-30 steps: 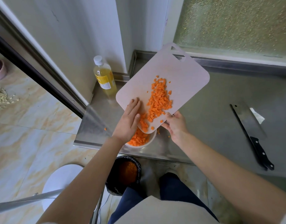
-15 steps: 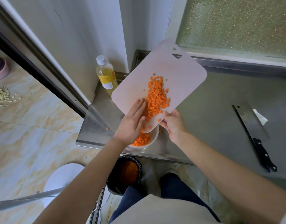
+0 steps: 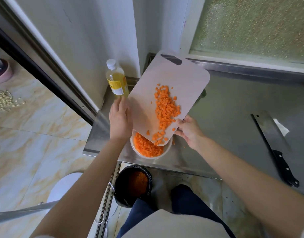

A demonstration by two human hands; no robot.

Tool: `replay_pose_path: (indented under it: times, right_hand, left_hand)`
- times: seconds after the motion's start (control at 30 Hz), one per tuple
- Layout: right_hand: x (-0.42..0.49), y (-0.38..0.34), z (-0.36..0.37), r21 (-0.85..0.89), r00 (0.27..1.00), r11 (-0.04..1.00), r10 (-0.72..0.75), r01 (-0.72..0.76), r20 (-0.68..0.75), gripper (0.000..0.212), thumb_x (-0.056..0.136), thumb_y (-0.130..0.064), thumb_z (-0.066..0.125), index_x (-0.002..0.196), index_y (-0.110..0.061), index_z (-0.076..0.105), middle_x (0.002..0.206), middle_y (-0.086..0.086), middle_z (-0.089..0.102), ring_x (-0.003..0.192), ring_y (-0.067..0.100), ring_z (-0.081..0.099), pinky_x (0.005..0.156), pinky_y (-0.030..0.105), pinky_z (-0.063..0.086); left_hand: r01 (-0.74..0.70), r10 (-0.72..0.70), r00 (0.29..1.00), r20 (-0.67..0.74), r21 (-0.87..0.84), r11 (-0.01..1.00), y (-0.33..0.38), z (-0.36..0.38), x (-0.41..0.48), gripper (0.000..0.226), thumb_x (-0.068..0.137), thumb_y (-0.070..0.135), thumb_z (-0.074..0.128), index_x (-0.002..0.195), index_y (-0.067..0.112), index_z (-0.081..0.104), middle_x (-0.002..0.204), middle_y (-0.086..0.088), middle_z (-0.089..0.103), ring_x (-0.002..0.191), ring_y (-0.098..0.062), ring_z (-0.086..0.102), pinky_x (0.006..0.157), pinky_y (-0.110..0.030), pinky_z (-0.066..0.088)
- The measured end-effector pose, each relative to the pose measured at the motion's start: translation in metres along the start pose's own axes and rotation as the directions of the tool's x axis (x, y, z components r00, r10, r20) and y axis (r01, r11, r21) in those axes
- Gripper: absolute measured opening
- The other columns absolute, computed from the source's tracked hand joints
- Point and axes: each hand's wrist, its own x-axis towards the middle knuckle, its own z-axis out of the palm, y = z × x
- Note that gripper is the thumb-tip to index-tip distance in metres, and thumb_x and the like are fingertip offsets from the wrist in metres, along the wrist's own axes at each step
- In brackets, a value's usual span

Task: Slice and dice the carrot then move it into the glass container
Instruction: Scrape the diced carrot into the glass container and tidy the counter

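Note:
A pale cutting board (image 3: 173, 79) is tilted steeply, its low corner over the glass container (image 3: 141, 154). Diced carrot (image 3: 166, 109) lies in a streak down the board, and more dice fill the container. My right hand (image 3: 189, 129) grips the board's lower right edge. My left hand (image 3: 120, 117) is held flat, fingers straight, along the board's left edge, off the carrot. The container stands near the front left edge of the steel counter (image 3: 233, 121).
A cleaver (image 3: 274, 148) with a black handle lies on the counter at the right, beside a scrap of paper (image 3: 283, 128). A bottle of yellow liquid (image 3: 116, 79) stands behind my left hand. Below the counter is a black-lined bin (image 3: 133, 184) with orange peelings.
My left hand has drawn back from the carrot pile to the board's left edge. The board is tipped steeper, and more dice have slid into the container.

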Motion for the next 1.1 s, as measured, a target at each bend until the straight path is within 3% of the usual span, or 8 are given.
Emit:
replay_pose_path:
  times: [0.17, 0.3, 0.4, 0.5, 0.57, 0.67, 0.9, 1.1]
  right_hand:
    - [0.004, -0.001, 0.003, -0.096, 0.997, 0.994, -0.038, 0.045, 0.069, 0.032, 0.100, 0.001, 0.035, 0.122, -0.013, 0.053, 0.112, 0.005, 0.062, 0.098, 0.020, 0.061, 0.070, 0.024, 0.054]
    - [0.006, 0.004, 0.008, -0.300, 0.976, 0.936, -0.208, 0.182, -0.058, 0.022, 0.096, 0.001, 0.045, 0.108, -0.011, 0.058, 0.102, 0.003, 0.066, 0.093, 0.020, 0.065, 0.080, 0.027, 0.055]
    - [-0.004, 0.002, 0.013, -0.563, 0.803, 0.737, -0.561, 0.373, -0.201, 0.023, 0.093, 0.002, 0.049, 0.114, -0.003, 0.054, 0.109, 0.005, 0.057, 0.096, 0.016, 0.059, 0.079, 0.001, 0.040]
    - [0.000, -0.009, 0.017, -0.741, 0.663, 0.396, -0.743, 0.543, 0.089, 0.044, 0.099, -0.012, 0.044, 0.141, 0.001, 0.035, 0.144, 0.015, 0.040, 0.135, 0.024, 0.036, 0.108, 0.014, 0.021]
    - [0.013, -0.019, 0.020, -0.771, 0.676, 0.274, -0.690, 0.575, 0.259, 0.052, 0.101, -0.024, 0.040, 0.147, -0.003, 0.026, 0.154, 0.012, 0.028, 0.144, 0.023, 0.021, 0.116, 0.026, 0.014]
    - [0.031, -0.022, 0.026, -0.788, 0.691, 0.182, -0.620, 0.588, 0.372, 0.060, 0.101, -0.035, 0.037, 0.150, -0.005, 0.019, 0.158, 0.011, 0.018, 0.147, 0.022, 0.008, 0.120, 0.035, 0.009]
    - [0.024, 0.036, 0.036, -0.753, 0.702, 0.218, -0.583, 0.621, 0.410, 0.062, 0.099, -0.042, 0.025, 0.151, -0.009, 0.015, 0.159, 0.003, 0.010, 0.142, 0.000, -0.009, 0.113, 0.011, -0.008]
    - [0.003, 0.062, 0.031, -0.723, 0.705, 0.199, -0.494, 0.662, 0.509, 0.070, 0.097, -0.052, 0.018, 0.151, -0.008, 0.015, 0.155, -0.007, 0.003, 0.144, 0.001, -0.007, 0.118, 0.023, 0.002]
  left_hand:
    - [0.363, -0.352, 0.932, 0.089, -0.243, 0.900, 0.000, -0.004, 0.015, 0.028, 0.101, 0.016, 0.032, 0.117, 0.003, 0.050, 0.105, -0.004, 0.053, 0.095, -0.019, 0.046, 0.077, -0.028, 0.033]
    - [0.464, -0.479, 0.876, 0.061, -0.383, 0.799, -0.002, -0.005, 0.020, 0.021, 0.099, 0.009, 0.030, 0.093, 0.006, 0.051, 0.085, -0.001, 0.049, 0.085, -0.018, 0.042, 0.067, -0.027, 0.030]
    - [0.477, -0.499, 0.865, 0.059, -0.405, 0.780, -0.003, -0.003, 0.021, 0.022, 0.098, 0.008, 0.030, 0.091, 0.007, 0.050, 0.078, 0.003, 0.048, 0.083, -0.018, 0.042, 0.072, -0.028, 0.031]
    - [0.473, -0.500, 0.865, 0.048, -0.412, 0.778, -0.004, -0.003, 0.022, 0.022, 0.098, 0.008, 0.030, 0.091, 0.007, 0.050, 0.074, 0.006, 0.046, 0.080, -0.016, 0.041, 0.069, -0.028, 0.031]
    - [0.472, -0.500, 0.865, 0.051, -0.422, 0.774, -0.005, -0.002, 0.024, 0.022, 0.098, 0.008, 0.029, 0.091, 0.007, 0.050, 0.073, 0.007, 0.045, 0.078, -0.015, 0.040, 0.066, -0.028, 0.031]
    - [0.480, -0.513, 0.857, 0.056, -0.449, 0.753, -0.005, -0.003, 0.025, 0.023, 0.098, 0.009, 0.028, 0.091, 0.007, 0.050, 0.074, 0.006, 0.046, 0.072, -0.011, 0.040, 0.062, -0.024, 0.031]
    - [0.508, -0.555, 0.831, 0.035, -0.455, 0.731, -0.006, -0.008, 0.026, 0.024, 0.099, 0.010, 0.028, 0.092, 0.009, 0.051, 0.075, 0.006, 0.047, 0.069, -0.004, 0.040, 0.059, -0.021, 0.030]
    - [0.503, -0.560, 0.828, 0.025, -0.474, 0.723, -0.004, -0.010, 0.027, 0.024, 0.100, 0.010, 0.027, 0.093, 0.009, 0.051, 0.075, 0.006, 0.046, 0.069, -0.003, 0.039, 0.059, -0.020, 0.030]
